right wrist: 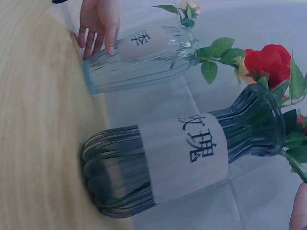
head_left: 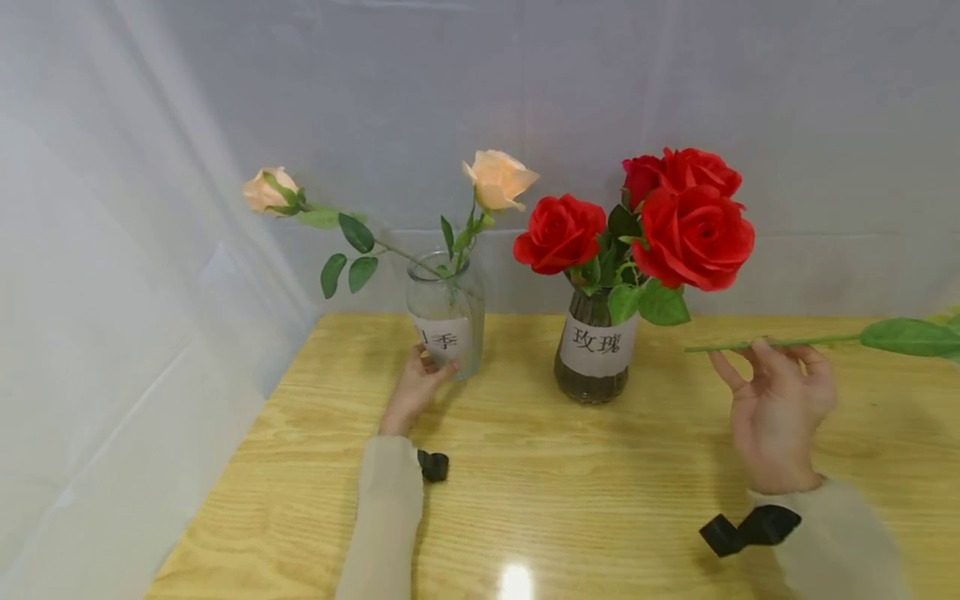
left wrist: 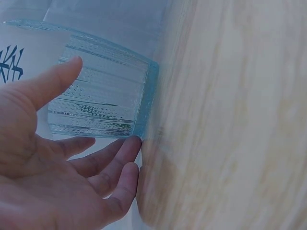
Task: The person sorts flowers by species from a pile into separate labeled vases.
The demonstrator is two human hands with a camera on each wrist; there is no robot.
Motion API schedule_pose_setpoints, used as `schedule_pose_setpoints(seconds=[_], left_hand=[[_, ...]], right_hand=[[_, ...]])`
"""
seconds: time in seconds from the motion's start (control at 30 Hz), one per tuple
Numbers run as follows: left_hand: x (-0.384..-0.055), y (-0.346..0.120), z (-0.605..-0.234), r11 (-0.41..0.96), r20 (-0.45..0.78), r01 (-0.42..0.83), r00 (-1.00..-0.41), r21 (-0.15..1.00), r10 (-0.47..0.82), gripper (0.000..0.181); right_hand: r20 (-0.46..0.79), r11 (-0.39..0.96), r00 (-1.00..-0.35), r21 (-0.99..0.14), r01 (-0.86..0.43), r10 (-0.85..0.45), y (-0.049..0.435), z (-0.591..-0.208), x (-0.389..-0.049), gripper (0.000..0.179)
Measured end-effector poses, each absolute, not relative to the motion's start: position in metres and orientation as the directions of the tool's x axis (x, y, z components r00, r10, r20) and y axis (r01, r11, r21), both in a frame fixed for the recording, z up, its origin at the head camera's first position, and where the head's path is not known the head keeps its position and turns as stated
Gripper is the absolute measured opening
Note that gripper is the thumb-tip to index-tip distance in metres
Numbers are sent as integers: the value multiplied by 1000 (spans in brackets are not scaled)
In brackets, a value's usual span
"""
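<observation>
In the head view, my left hand holds the lower part of a clear glass vase, thumb at its white label and fingers along its side. Two peach roses stand in that vase: one rises upright, the other leans far out to the left. My right hand pinches a green flower stem between thumb and fingers, level above the table. A long leaf shows on this stem; its bloom is outside the view. The left wrist view shows my thumb over the ribbed glass.
A dark glass vase with a white label stands between my hands, holding several red roses. Both vases stand toward the back of the wooden table. Pale sheeting hangs behind and to the left.
</observation>
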State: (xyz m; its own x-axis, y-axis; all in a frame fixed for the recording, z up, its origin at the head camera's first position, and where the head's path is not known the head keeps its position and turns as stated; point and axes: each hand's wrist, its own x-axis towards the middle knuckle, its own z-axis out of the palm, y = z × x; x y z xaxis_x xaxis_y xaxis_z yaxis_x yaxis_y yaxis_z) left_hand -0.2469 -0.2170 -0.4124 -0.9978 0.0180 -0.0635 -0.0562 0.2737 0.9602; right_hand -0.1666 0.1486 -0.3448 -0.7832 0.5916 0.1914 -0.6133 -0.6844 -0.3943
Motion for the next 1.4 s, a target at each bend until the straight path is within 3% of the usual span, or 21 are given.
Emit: schedule_pose_setpoints(seconds=[0.17,0.5,0.73,1.07,1.4], left_hand=[[-248,-220,-414,284,-68,-62,-998,957,11,77],[-248,-220,-415,285,-68,-65,-998,956,-1,79],[-248,-221,-415,292,-69,-67,-998,954,-4,78],[-251,-220,-417,265,-53,-44,-998,963,28,79],[-250,-219,-414,280,-63,-53,-998,959,30,77]], right_hand=[[276,-642,-749,-390,-660,602,131,-335,-173,25],[330,-651,-744,-360,-668,581,103,-328,-171,12],[328,-625,-726,-370,-687,604,80,-324,-171,14],[310,-660,-761,-379,-649,571,43,-326,-167,17],[415,-577,-729,-446,-684,544,22,-334,-162,22]])
